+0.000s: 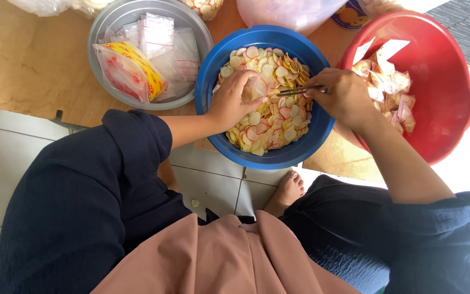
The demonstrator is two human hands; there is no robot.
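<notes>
A blue bowl [208, 71] in front of me holds several thin round crackers [276, 128], white with pink rims. My left hand [234, 100] reaches into the bowl and rests on the crackers, fingers curled around a few of them. Over the bowl's right side, my right hand [344, 95] pinches a pair of thin metal tongs [292, 91] whose tips point left toward my left hand. Both forearms are bare below rolled dark blue sleeves.
A red basin [447, 81] on the right holds several filled small plastic packets [387, 87]. A grey metal basin [107, 22] at the upper left holds empty clear bags and a yellow-red packet [131, 68]. A clear plastic bag [289, 11] lies behind the blue bowl. My bare foot [286, 190] rests on white floor tiles.
</notes>
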